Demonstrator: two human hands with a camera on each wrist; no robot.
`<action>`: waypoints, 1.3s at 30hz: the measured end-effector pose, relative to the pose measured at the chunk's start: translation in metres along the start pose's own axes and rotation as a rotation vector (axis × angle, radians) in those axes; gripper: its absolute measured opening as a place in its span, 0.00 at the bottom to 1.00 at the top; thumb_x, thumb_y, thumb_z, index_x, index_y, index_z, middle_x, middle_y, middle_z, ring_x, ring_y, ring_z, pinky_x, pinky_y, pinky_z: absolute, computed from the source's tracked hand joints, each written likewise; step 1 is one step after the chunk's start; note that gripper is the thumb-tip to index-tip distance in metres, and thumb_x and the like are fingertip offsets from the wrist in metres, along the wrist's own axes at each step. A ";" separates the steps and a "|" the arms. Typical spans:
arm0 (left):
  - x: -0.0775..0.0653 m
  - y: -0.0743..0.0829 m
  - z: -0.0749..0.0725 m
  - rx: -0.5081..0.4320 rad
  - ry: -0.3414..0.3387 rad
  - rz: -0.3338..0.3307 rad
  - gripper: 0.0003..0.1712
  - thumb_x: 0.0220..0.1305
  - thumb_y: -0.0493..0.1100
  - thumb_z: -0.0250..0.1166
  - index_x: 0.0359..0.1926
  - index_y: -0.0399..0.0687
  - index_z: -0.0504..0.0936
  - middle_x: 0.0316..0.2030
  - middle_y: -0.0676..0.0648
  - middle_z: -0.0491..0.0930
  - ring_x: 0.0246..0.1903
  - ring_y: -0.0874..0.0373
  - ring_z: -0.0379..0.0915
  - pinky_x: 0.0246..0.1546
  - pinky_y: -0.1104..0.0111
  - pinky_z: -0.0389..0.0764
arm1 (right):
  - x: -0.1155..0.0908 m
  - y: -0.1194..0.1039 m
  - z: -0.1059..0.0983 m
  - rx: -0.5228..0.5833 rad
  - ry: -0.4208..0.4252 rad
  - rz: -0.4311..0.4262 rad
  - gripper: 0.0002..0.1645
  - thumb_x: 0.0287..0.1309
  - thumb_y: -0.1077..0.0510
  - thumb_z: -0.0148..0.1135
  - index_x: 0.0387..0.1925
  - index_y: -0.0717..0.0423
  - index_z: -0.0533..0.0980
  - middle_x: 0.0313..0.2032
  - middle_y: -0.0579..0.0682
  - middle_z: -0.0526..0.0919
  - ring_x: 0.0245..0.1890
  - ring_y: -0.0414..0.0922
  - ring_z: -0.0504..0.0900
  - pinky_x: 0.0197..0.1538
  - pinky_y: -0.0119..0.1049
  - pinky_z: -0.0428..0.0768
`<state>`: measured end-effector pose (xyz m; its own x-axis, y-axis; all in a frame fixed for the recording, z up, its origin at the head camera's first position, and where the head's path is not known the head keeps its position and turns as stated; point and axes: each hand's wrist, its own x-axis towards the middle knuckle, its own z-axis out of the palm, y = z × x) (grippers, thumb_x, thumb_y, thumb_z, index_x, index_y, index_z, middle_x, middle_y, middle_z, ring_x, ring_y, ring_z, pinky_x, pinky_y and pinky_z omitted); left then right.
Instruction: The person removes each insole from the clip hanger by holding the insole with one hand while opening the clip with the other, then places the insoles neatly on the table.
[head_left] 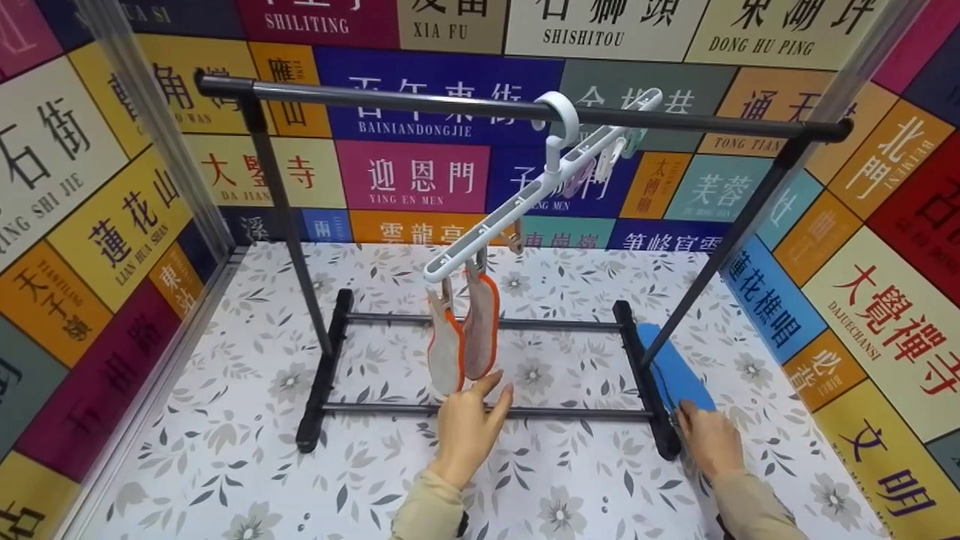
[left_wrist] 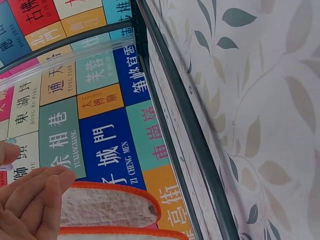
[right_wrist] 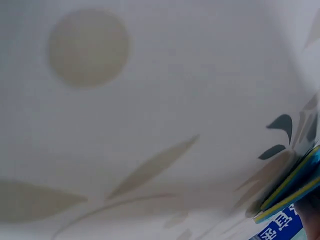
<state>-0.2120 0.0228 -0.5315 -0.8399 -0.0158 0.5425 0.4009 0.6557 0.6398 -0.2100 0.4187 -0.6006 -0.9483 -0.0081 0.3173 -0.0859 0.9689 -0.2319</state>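
Note:
Two greyish insoles with orange edges [head_left: 448, 354] hang from clips on a white clip hanger [head_left: 517, 201]. My left hand [head_left: 466, 429] is at their lower ends, thumb and fingers spread apart. In the left wrist view its fingers [left_wrist: 37, 200] are loosely bent and overlap the orange-edged insoles [left_wrist: 107, 210]. On the right, my right hand [head_left: 709, 439] holds the near end of blue insoles [head_left: 679, 371] beside the rack's foot. The right wrist view shows two blue layers with yellow edges [right_wrist: 290, 192], the hand mostly cut off.
A dark metal rack [head_left: 420, 100] carries the hanger on its top bar. Its two feet and lower rails [head_left: 570, 412] stand on the flower-patterned table surface [head_left: 375, 480]. More clips [head_left: 611, 157] hang at the hanger's far end. Panels with coloured signs [head_left: 420, 169] enclose the back and sides.

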 end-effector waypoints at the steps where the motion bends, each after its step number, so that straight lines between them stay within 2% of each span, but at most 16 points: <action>1: 0.000 0.000 0.000 0.000 0.001 0.001 0.15 0.65 0.51 0.65 0.46 0.50 0.89 0.23 0.49 0.87 0.12 0.66 0.72 0.23 0.63 0.78 | 0.001 -0.001 0.000 0.003 0.001 0.004 0.08 0.63 0.63 0.61 0.40 0.65 0.81 0.24 0.69 0.82 0.20 0.66 0.79 0.21 0.57 0.74; 5: 0.000 0.001 0.000 -0.001 0.007 0.000 0.14 0.65 0.51 0.66 0.46 0.51 0.89 0.24 0.50 0.87 0.15 0.66 0.77 0.24 0.62 0.79 | 0.005 -0.005 0.002 0.017 0.012 0.014 0.09 0.65 0.60 0.60 0.37 0.63 0.82 0.24 0.67 0.83 0.22 0.67 0.80 0.23 0.58 0.74; 10: 0.000 0.000 0.001 -0.005 0.005 0.000 0.14 0.65 0.51 0.66 0.45 0.51 0.89 0.23 0.50 0.87 0.16 0.66 0.78 0.25 0.62 0.79 | 0.006 -0.006 0.004 0.047 0.012 0.029 0.11 0.66 0.59 0.60 0.35 0.64 0.83 0.23 0.65 0.83 0.24 0.65 0.82 0.26 0.58 0.75; 16: -0.001 -0.001 0.002 0.004 -0.007 -0.006 0.15 0.66 0.52 0.65 0.47 0.51 0.89 0.23 0.49 0.87 0.17 0.65 0.80 0.23 0.64 0.78 | 0.002 -0.010 0.007 0.081 0.096 0.015 0.11 0.65 0.62 0.60 0.39 0.67 0.84 0.28 0.69 0.85 0.24 0.66 0.82 0.28 0.59 0.77; 19: -0.002 -0.002 0.001 0.014 -0.007 -0.006 0.15 0.66 0.52 0.65 0.46 0.52 0.89 0.21 0.49 0.86 0.15 0.64 0.78 0.21 0.65 0.77 | 0.000 -0.017 0.008 0.096 0.126 0.008 0.13 0.65 0.62 0.60 0.43 0.68 0.83 0.30 0.70 0.85 0.22 0.64 0.82 0.26 0.58 0.78; 24: -0.002 -0.002 -0.001 0.023 0.018 0.012 0.13 0.64 0.50 0.67 0.45 0.50 0.89 0.17 0.50 0.84 0.09 0.68 0.62 0.18 0.65 0.74 | 0.001 -0.039 0.009 0.134 0.195 -0.015 0.12 0.64 0.61 0.61 0.42 0.65 0.85 0.31 0.68 0.86 0.24 0.64 0.83 0.27 0.57 0.79; 28: -0.004 -0.003 -0.004 0.019 0.019 0.013 0.13 0.63 0.49 0.67 0.45 0.50 0.89 0.13 0.52 0.81 0.09 0.74 0.51 0.17 0.67 0.71 | 0.005 -0.062 0.014 0.157 0.268 -0.068 0.10 0.61 0.62 0.64 0.36 0.66 0.85 0.29 0.65 0.87 0.26 0.64 0.85 0.30 0.57 0.79; 34: -0.005 -0.005 -0.009 0.040 0.039 0.028 0.13 0.63 0.49 0.67 0.44 0.50 0.89 0.09 0.55 0.76 0.10 0.71 0.55 0.20 0.63 0.75 | 0.012 -0.098 0.020 0.195 0.282 -0.129 0.09 0.61 0.60 0.64 0.36 0.63 0.85 0.31 0.62 0.88 0.29 0.60 0.87 0.32 0.54 0.81; 36: -0.005 -0.006 -0.012 0.050 0.051 0.032 0.13 0.62 0.49 0.68 0.44 0.50 0.89 0.08 0.56 0.74 0.11 0.71 0.54 0.21 0.62 0.75 | 0.015 -0.109 0.024 0.205 0.278 -0.140 0.10 0.62 0.59 0.64 0.38 0.61 0.86 0.33 0.60 0.89 0.31 0.59 0.87 0.34 0.53 0.82; 39: -0.005 -0.008 -0.018 0.057 0.054 0.030 0.13 0.62 0.49 0.68 0.44 0.50 0.89 0.06 0.57 0.70 0.10 0.72 0.49 0.17 0.63 0.70 | 0.020 -0.126 0.029 0.220 0.278 -0.166 0.10 0.62 0.58 0.64 0.40 0.59 0.86 0.36 0.60 0.89 0.35 0.59 0.88 0.37 0.53 0.82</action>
<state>-0.2041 0.0042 -0.5297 -0.8064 -0.0352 0.5903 0.4027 0.6982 0.5919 -0.2269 0.2888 -0.5919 -0.7996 -0.0638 0.5971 -0.3233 0.8837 -0.3386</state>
